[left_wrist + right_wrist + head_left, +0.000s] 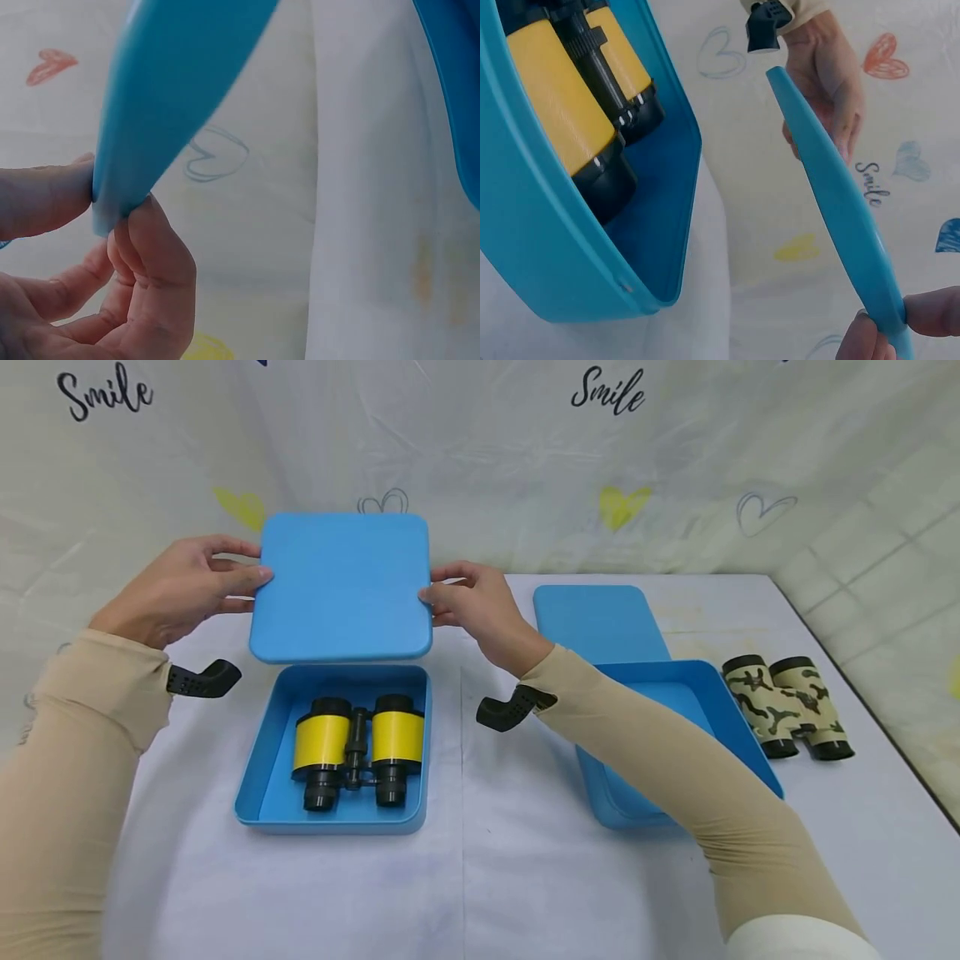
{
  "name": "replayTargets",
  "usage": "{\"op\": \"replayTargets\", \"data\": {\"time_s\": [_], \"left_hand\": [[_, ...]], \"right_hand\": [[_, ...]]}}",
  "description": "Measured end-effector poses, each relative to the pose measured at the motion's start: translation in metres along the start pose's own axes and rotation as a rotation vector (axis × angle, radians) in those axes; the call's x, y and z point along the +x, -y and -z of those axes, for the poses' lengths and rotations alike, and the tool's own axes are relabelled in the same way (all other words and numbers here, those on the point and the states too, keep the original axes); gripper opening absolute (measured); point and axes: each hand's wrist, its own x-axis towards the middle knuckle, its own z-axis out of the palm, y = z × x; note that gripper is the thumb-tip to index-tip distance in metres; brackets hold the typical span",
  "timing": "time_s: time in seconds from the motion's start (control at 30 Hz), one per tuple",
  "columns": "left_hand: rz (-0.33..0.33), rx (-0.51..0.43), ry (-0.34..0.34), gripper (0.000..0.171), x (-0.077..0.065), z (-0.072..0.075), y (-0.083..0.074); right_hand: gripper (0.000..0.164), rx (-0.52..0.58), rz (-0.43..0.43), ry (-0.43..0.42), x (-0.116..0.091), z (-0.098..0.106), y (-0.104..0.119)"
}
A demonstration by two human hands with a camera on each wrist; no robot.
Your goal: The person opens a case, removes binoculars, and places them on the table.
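Both hands hold a blue lid (pixel 341 585) up over the far edge of a blue box (pixel 258 777). My left hand (pixel 195 581) pinches the lid's left edge between thumb and fingers; the left wrist view shows the thumb on one face of the lid (pixel 172 97) and fingertips on the other. At the right edge, my right hand (pixel 480 606) pinches it the same way. Yellow and black binoculars (pixel 358 747) lie inside the box, beneath and nearer than the lid. In the right wrist view the lid (pixel 840 202) is tilted, apart from the box rim (pixel 690 150).
To the right sits a second blue box (pixel 720 693), partly hidden by my right sleeve (pixel 675 760). Behind it lies another blue lid (pixel 600 622). Camouflage binoculars (pixel 791 706) rest near the right edge of the white-covered table (pixel 510 877). A printed sheet (pixel 495 452) hangs behind.
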Motion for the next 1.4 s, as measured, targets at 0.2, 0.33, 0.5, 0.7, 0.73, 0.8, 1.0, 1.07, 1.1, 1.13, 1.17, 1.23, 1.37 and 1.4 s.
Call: {"op": "replayTargets", "data": {"time_s": [0.2, 0.33, 0.5, 0.7, 0.73, 0.8, 1.0, 1.07, 1.1, 1.13, 1.17, 1.23, 1.37, 1.4], "left_hand": [[0.005, -0.027, 0.011, 0.082, 0.011, -0.007, -0.001], [-0.001, -0.034, 0.024, 0.078, 0.019, -0.012, -0.002], [0.002, -0.038, 0.033, 0.071, 0.029, -0.019, -0.003], [0.024, -0.053, 0.055, 0.069, 0.036, -0.025, -0.004], [0.024, -0.054, 0.061, 0.070, 0.037, -0.026, -0.004], [0.027, -0.051, 0.069, 0.070, 0.039, -0.026, -0.004], [0.039, -0.041, 0.062, 0.069, 0.049, -0.030, -0.003], [0.043, -0.042, 0.050, 0.067, 0.051, -0.032, -0.003], [0.044, -0.035, 0.043, 0.067, 0.052, -0.034, -0.002], [0.047, -0.028, 0.034, 0.066, 0.054, -0.035, -0.002], [0.049, -0.025, 0.028, 0.066, 0.055, -0.037, -0.001], [0.056, -0.019, 0.023, 0.065, 0.057, -0.041, 0.001], [0.067, -0.025, 0.041, 0.064, 0.062, -0.045, 0.004], [0.069, -0.026, 0.044, 0.063, 0.063, -0.046, 0.005]], "right_hand": [[0.032, -0.011, -0.025, -0.017, 0.007, 0.002, -0.004], [0.032, -0.016, -0.036, -0.024, 0.013, 0.003, -0.007], [0.034, -0.050, -0.056, -0.042, 0.021, 0.005, -0.012], [0.037, -0.063, -0.100, -0.047, 0.029, 0.006, -0.019], [0.038, -0.067, -0.105, -0.046, 0.030, 0.006, -0.020], [0.039, -0.079, -0.116, -0.044, 0.033, 0.007, -0.022], [0.041, -0.120, -0.151, -0.031, 0.040, 0.007, -0.028], [0.041, -0.123, -0.157, -0.027, 0.042, 0.007, -0.030], [0.040, -0.122, -0.160, -0.025, 0.043, 0.008, -0.031], [0.040, -0.121, -0.164, -0.024, 0.044, 0.008, -0.032], [0.040, -0.121, -0.169, -0.023, 0.045, 0.008, -0.033], [0.039, -0.121, -0.183, -0.020, 0.046, 0.009, -0.035], [0.038, -0.117, -0.204, -0.004, 0.049, 0.010, -0.040], [0.038, -0.116, -0.205, 0.000, 0.050, 0.010, -0.041]]}}
